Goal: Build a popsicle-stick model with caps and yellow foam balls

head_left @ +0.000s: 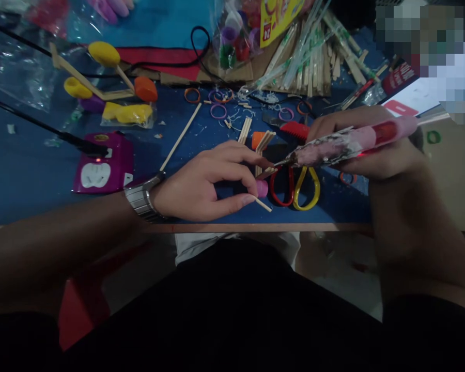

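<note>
Wooden stick (263,205): just below centre; likely light, stiff; grip end.
Left hand (205,183): pinching it.
Right hand (387,157): curled round glue gun (335,146).

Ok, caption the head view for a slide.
Right hand holds a pink glue gun while the left hand pinches a short wooden stick.

I see, at left, a black cable (72,138) plugged into a purple socket box (118,160) on the desk (19,170); farther back lie clear plastic wrapping (23,72) and a red sheet (155,55) edging a blue sheet (163,26).
</note>
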Available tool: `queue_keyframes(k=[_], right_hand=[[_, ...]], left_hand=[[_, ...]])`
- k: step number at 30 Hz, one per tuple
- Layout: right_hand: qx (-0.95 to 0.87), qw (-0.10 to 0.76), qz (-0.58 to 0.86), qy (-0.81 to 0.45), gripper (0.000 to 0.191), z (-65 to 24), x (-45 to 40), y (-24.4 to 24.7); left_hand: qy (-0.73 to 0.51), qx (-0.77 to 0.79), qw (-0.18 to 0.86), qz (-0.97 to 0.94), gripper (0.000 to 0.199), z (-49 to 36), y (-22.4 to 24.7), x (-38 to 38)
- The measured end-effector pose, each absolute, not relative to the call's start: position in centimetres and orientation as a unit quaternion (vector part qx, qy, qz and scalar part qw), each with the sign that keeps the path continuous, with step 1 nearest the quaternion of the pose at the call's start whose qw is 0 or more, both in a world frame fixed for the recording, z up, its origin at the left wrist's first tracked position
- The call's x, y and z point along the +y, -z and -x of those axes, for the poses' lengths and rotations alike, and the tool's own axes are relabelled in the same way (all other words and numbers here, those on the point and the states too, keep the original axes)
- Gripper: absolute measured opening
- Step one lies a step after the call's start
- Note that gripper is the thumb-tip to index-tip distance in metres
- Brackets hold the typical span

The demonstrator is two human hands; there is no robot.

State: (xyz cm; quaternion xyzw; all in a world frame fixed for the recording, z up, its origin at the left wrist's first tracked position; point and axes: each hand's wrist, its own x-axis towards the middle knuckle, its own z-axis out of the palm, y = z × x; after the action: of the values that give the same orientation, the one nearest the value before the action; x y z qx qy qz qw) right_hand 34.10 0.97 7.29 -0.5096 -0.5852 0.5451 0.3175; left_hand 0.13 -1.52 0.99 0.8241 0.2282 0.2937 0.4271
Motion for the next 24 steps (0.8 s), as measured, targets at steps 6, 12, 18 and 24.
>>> queue_keyframes(k=[6, 12, 18, 24], right_hand=[[-0.799, 0.239, 0.267, -0.483, 0.044, -35.5, 1.9, -5.8], [-0.831, 0.241, 0.222, -0.449, 0.038, -36.3, 2.4, -4.9], [-0.843, 0.224, 0.209, -0.441, 0.038, -36.6, 2.4, -4.9], [-0.852, 0.231, 0.215, -0.419, 0.038, -36.6, 2.4, -4.8]], left_hand=[[-0.313, 0.180, 0.359, -0.860, 0.006, -0.1, 0.1, -1.3], [-0.325, 0.170, 0.336, -0.867, 0.007, -0.1, 0.4, -1.3], [-0.321, 0.181, 0.334, -0.868, 0.006, -0.1, 0.2, -1.4], [-0.319, 0.175, 0.336, -0.868, 0.006, -0.1, 0.1, -1.4]])
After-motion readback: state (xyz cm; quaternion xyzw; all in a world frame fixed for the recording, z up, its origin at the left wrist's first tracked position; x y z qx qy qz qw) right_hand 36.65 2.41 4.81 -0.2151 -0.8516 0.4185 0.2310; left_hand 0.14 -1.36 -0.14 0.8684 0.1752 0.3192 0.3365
